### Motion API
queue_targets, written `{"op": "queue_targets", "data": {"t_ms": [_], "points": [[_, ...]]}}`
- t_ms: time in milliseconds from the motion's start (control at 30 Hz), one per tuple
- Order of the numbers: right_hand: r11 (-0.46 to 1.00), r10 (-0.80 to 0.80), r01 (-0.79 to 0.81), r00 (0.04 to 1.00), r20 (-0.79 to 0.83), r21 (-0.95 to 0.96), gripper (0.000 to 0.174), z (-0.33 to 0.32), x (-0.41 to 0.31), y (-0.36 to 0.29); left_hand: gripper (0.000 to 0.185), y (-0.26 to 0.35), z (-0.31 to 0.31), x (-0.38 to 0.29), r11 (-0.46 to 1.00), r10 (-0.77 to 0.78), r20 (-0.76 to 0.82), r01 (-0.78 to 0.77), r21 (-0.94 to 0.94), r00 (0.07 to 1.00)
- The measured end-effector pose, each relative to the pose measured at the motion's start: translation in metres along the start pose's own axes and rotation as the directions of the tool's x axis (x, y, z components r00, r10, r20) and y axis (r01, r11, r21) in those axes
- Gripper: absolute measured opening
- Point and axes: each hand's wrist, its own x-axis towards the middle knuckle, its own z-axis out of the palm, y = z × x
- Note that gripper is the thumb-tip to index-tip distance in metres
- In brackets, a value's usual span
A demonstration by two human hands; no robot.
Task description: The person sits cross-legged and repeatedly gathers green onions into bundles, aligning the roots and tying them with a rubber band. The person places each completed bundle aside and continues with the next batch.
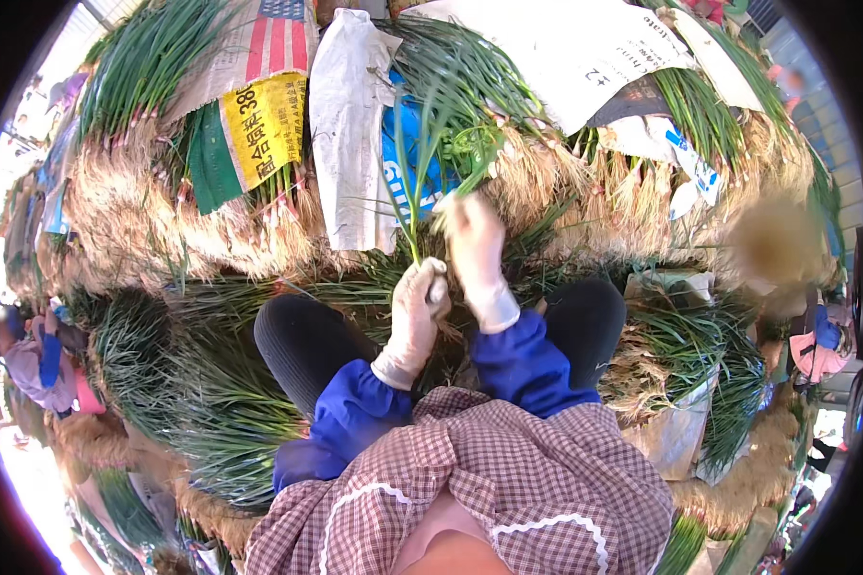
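My left hand (pixel 416 305), in a thin whitish glove, grips a green scallion (pixel 416 244) low on its stalk. Its long leaves fan upward, and pale roots show beneath the fist. Just to the right and higher, my gloved right hand (pixel 477 248) is blurred, its fingers drawn together. A bright green leaf (pixel 478 176) reaches up from those fingertips; the blur hides the exact grip. Both hands are above my lap, between my dark-clad knees. Beyond them lies a large heap of scallions (pixel 467 79) with straw-coloured roots (pixel 539 169) facing me.
Woven sacks, including a white sack (pixel 352 136) and a yellow-and-green sack (pixel 259 133), drape over the heap. Loose scallions lie at my left (pixel 223 402) and right (pixel 712 338). People are visible at the far left (pixel 43 366) and far right (pixel 820 341). A brown blur (pixel 777 248) covers part of the right side.
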Motion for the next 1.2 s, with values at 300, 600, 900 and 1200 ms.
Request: {"op": "queue_targets", "data": {"t_ms": [300,600,900,1200], "points": [[0.746,0.097,0.184,0.921,0.377,-0.64,0.033,-0.055,0.066,0.007,0.022,0.02,-0.019,0.005,0.975,0.024,0.154,0.011,-0.223,0.988],[0.524,-0.26,0.223,0.961,0.094,-0.822,0.038,-0.027,0.161,0.066,0.038,0.024,-0.012,0.021,0.983,0.103,0.216,-0.066,-0.172,0.971],[0.53,-0.443,0.528,0.84,0.314,-0.663,0.012,-0.033,0.009,-0.023,0.027,0.061,0.009,0.07,0.923,0.0,-0.027,0.01,0.384,1.0],[0.728,0.358,-0.538,0.827,0.434,0.425,0.029,-0.12,-0.015,-0.009,0.024,0.038,-0.058,0.064,0.957,-0.091,0.247,0.153,-0.246,0.965]]}}
